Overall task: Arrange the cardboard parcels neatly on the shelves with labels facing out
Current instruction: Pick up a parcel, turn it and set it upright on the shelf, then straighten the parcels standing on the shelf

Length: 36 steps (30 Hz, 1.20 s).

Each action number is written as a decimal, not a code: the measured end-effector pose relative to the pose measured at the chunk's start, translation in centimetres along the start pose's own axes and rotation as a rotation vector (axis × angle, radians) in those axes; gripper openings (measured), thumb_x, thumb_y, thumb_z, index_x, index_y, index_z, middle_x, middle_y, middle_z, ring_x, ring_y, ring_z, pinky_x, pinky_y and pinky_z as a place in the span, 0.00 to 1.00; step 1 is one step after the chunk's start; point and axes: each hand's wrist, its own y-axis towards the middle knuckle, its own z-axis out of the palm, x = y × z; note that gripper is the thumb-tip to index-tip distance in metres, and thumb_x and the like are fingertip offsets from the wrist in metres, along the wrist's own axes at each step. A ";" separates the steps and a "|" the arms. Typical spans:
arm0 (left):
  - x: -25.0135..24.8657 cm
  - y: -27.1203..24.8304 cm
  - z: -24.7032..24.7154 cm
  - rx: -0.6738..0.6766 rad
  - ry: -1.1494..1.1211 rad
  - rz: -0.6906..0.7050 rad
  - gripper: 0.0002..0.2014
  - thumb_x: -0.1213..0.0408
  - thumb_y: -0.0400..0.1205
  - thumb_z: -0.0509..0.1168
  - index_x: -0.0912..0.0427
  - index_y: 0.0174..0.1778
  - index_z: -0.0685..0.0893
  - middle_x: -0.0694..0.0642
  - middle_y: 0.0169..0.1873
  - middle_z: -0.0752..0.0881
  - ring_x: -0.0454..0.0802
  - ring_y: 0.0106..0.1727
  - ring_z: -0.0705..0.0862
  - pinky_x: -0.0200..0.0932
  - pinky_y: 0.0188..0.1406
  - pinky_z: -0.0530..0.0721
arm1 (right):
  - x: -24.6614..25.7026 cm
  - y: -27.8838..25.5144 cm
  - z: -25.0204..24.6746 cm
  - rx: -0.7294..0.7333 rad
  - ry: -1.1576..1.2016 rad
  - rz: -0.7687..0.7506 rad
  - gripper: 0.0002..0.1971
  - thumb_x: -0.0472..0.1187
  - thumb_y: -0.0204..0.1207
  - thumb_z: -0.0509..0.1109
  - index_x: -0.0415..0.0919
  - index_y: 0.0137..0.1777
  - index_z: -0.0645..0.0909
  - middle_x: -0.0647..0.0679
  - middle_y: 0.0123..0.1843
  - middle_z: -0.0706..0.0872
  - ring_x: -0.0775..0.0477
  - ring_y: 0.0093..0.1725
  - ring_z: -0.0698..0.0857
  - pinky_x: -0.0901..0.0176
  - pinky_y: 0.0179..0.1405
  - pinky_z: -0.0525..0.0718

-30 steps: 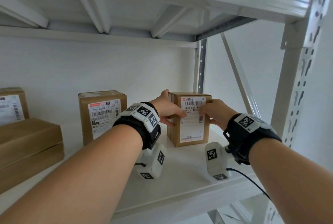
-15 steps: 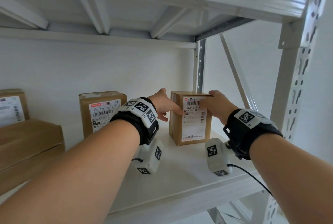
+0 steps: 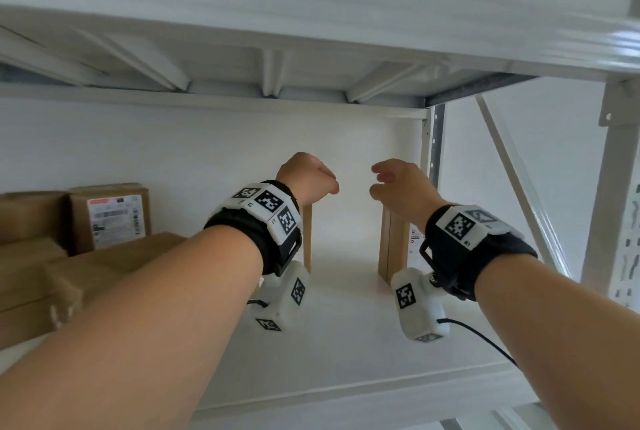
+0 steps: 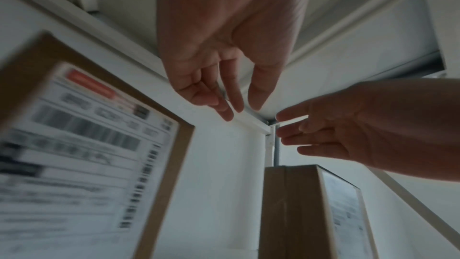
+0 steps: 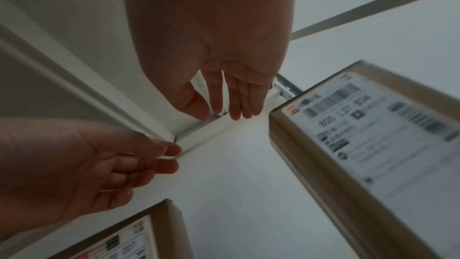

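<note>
Both hands hang in the air above the shelf board [image 3: 346, 343], holding nothing. My left hand [image 3: 311, 176] and right hand [image 3: 391, 183] face each other with relaxed fingers. Below the right hand stands an upright cardboard parcel [image 3: 394, 249], its label facing out and mostly hidden by my wrist. A second upright parcel [image 3: 307, 239] shows only a brown edge behind my left wrist. The left wrist view has its label [image 4: 87, 155] facing out, blurred, with the right parcel [image 4: 296, 214] beyond. In the right wrist view my right fingers [image 5: 234, 105] are loosely extended near the labelled parcel [image 5: 373, 145].
A third labelled parcel [image 3: 110, 218] stands at the far left behind flat stacked cardboard boxes [image 3: 86, 277]. The upper shelf [image 3: 311, 31] with its ribs runs close overhead. A white upright post [image 3: 609, 204] and a diagonal brace [image 3: 519, 187] close the right end.
Both hands have let go of the right parcel and risen above it. The parcel stays upright on the shelf. The head view has tilted upward.
</note>
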 end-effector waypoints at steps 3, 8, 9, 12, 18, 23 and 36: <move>1.7 -0.2 -2.3 -0.076 0.019 -0.033 0.10 0.68 0.76 0.70 0.59 0.52 0.90 0.49 0.44 0.85 0.51 0.56 0.84 0.40 0.55 0.80 | 1.2 0.1 1.7 0.043 0.032 0.011 0.22 0.35 0.75 0.67 0.44 0.70 0.78 0.47 0.67 0.84 0.46 0.60 0.84 0.52 0.63 0.82; 4.2 -0.3 -5.1 -0.209 0.161 -0.119 0.03 0.68 0.74 0.67 0.55 0.39 0.83 0.51 0.41 0.83 0.54 0.47 0.79 0.47 0.60 0.80 | 2.8 0.1 4.6 0.102 0.060 0.003 0.22 0.37 0.75 0.67 0.46 0.69 0.78 0.47 0.67 0.83 0.46 0.61 0.83 0.55 0.62 0.81; 4.6 -0.3 -5.4 -0.223 0.192 -0.136 0.05 0.68 0.74 0.66 0.52 0.37 0.79 0.50 0.37 0.80 0.53 0.45 0.77 0.48 0.60 0.79 | 3.1 0.1 5.2 0.118 0.066 0.001 0.22 0.37 0.75 0.67 0.46 0.70 0.78 0.47 0.68 0.83 0.46 0.62 0.83 0.56 0.62 0.80; 5.5 -0.7 -6.1 -0.188 0.184 -0.198 0.15 0.65 0.74 0.66 0.48 0.28 0.68 0.47 0.32 0.73 0.54 0.46 0.77 0.45 0.55 0.79 | 3.9 0.0 6.5 0.175 0.060 -0.010 0.23 0.40 0.77 0.67 0.46 0.73 0.75 0.45 0.72 0.80 0.45 0.67 0.81 0.58 0.61 0.78; 6.8 -1.4 -5.9 -0.047 0.097 -0.269 0.18 0.54 0.80 0.67 0.60 0.62 0.77 0.59 0.60 0.78 0.55 0.57 0.78 0.49 0.59 0.82 | 4.0 -0.2 8.0 0.300 0.058 0.025 0.27 0.42 0.80 0.67 0.44 0.79 0.68 0.41 0.70 0.79 0.47 0.55 0.80 0.56 0.59 0.80; 7.3 -1.2 -5.3 0.071 0.039 -0.326 0.48 0.51 0.74 0.74 0.60 0.84 0.53 0.60 0.76 0.70 0.58 0.72 0.75 0.55 0.66 0.80 | 3.6 -0.8 8.7 0.462 0.123 0.119 0.36 0.42 0.81 0.67 0.43 0.85 0.52 0.41 0.66 0.83 0.41 0.63 0.83 0.47 0.62 0.81; 7.0 -1.1 -4.7 0.207 0.241 -0.266 0.53 0.54 0.68 0.80 0.53 0.85 0.56 0.54 0.73 0.73 0.51 0.64 0.77 0.49 0.62 0.83 | 2.1 -0.4 7.6 0.371 0.112 0.116 0.19 0.46 0.83 0.63 0.41 0.72 0.72 0.44 0.55 0.87 0.42 0.59 0.86 0.47 0.60 0.85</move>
